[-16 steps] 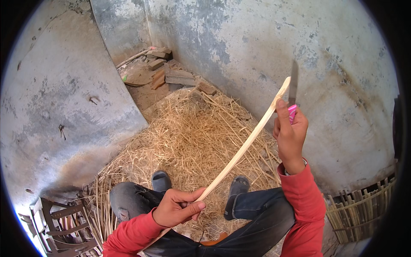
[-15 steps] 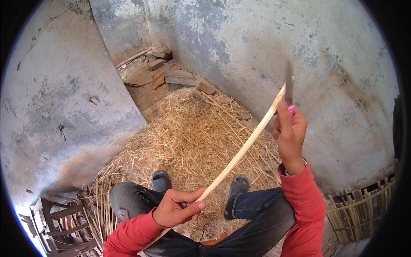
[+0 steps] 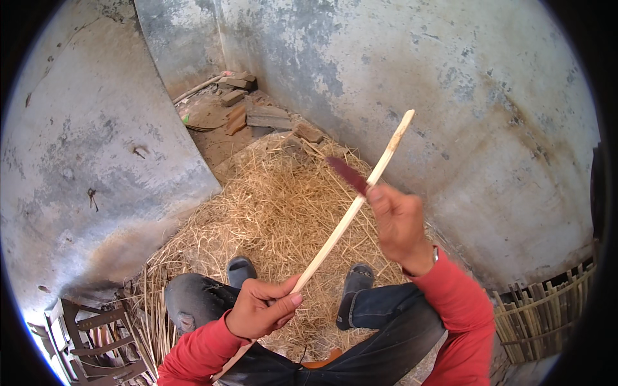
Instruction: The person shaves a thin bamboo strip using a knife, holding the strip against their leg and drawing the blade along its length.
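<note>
A long pale strip of split wood or bamboo slants from my lap up toward the wall on the right. My left hand is closed around its lower part, thumb along the strip. Farther up, my right hand is closed on a knife whose dark reddish blade points up and left, across the strip. The knife's handle is hidden in my fingers. The right thumb lies close to the strip; whether the edge bites into it I cannot tell.
Straw-like shavings cover the floor around my sandalled feet. Bricks and rubble lie in the far corner between worn plaster walls. A slatted basket stands at the right, a dark wooden frame at the lower left.
My right hand has come down and left along the strip, and the blade has swung from pointing up to pointing up-left. The strip's upper end has shifted left; my left hand has barely moved.
</note>
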Tool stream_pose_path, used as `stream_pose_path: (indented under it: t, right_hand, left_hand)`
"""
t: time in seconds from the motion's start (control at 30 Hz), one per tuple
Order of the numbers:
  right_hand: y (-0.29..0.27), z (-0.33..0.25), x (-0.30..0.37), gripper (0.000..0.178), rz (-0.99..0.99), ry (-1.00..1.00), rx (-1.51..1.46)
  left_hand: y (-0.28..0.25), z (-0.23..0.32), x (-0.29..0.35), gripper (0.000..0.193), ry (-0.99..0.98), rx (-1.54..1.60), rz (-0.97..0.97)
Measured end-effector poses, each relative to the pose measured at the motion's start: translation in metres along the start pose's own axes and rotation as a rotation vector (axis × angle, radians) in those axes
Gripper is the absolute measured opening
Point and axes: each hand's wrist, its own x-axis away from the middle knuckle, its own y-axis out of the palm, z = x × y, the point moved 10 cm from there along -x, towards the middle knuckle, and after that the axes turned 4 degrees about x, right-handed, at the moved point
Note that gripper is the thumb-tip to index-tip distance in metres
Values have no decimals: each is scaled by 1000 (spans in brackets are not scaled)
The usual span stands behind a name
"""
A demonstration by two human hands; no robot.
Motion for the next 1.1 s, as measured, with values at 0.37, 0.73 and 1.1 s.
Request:
stream_pose_path:
  t: [0.37,0.73,1.1]
  right_hand:
    - [-38,4,-17,37,294,-48,24]
    - [-21,-2,-20,35,198,-60,109]
    - [61,-51,16,33,-345,-136,-47]
  left_hand:
    - [6,6,0,38,-109,32,-12]
    - [8,12,2,39,-107,175,-66]
    - [-4,19,-7,39,-11,148,-16]
